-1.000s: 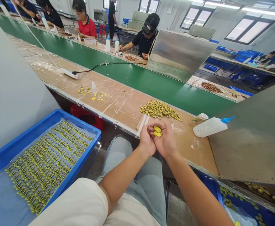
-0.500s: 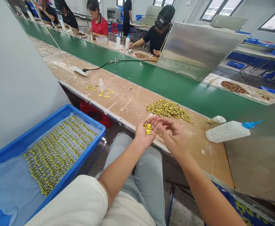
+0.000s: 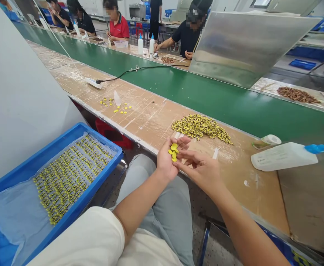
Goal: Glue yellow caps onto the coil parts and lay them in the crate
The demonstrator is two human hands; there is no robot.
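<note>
My left hand (image 3: 166, 159) is palm up and cupped, with several small flat yellow discs (image 3: 173, 146) lying in it. Over the edge of that palm comes my right hand (image 3: 203, 168), its thumb and forefinger closing around the lowest disc at the base of the left fingers. Its other fingers are curled, and their tips are partly hidden. Just beyond both hands, a heap of small yellow-and-black pieces (image 3: 200, 125) covers part of the brown worktop (image 3: 150, 123).
A blue tray (image 3: 110, 164) at left holds rows of yellow-and-black pieces on a translucent sheet. A white squeeze bottle (image 3: 285, 157) and a small jar (image 3: 267, 141) lie at right. Loose discs surround a white nozzle (image 3: 117, 98). Co-workers sit across the green belt (image 3: 162, 83).
My right hand has come down and left, its thumb and forefinger now at the discs in my left palm. The view has shifted a little.
</note>
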